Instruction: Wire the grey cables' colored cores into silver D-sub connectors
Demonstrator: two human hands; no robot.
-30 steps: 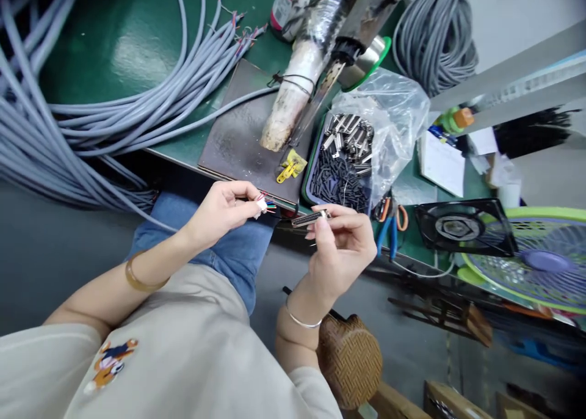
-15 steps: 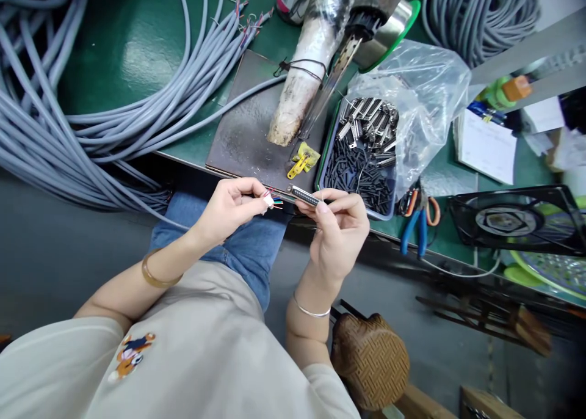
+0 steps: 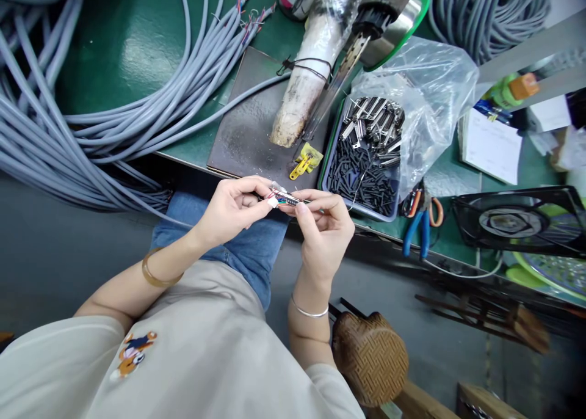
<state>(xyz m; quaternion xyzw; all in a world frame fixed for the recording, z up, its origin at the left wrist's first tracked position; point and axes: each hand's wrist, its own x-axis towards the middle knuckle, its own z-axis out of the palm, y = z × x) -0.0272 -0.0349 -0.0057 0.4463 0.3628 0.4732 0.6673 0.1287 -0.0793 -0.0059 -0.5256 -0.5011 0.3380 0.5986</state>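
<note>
My left hand (image 3: 238,206) is closed, pinching a small bundle of thin coloured wires (image 3: 273,194) with a white bit at the fingertips. Between the thumb and fingers of my right hand (image 3: 326,226) is a slim metal-and-black multi-pin connector (image 3: 289,201). The wires lie right up against the connector's left part; whether any sit in its pins I cannot tell. Both hands meet over my lap, just in front of the bench edge. Beyond them, a yellow clip (image 3: 301,166) lies on a dark plate (image 3: 238,144), below the tip of a wrapped white tube (image 3: 293,113).
A blue bin (image 3: 326,173) holds metal connectors and short black tubes, with a clear plastic bag (image 3: 433,95) beside it. Grey cables (image 3: 151,110) spread over the left side. Blue-handled pliers (image 3: 416,229), a black fan (image 3: 508,220) and a solder-like spool (image 3: 394,37) stand right.
My right hand has moved left and tilted the connector, bringing it against the wires in my left hand. My left hand has barely shifted.
</note>
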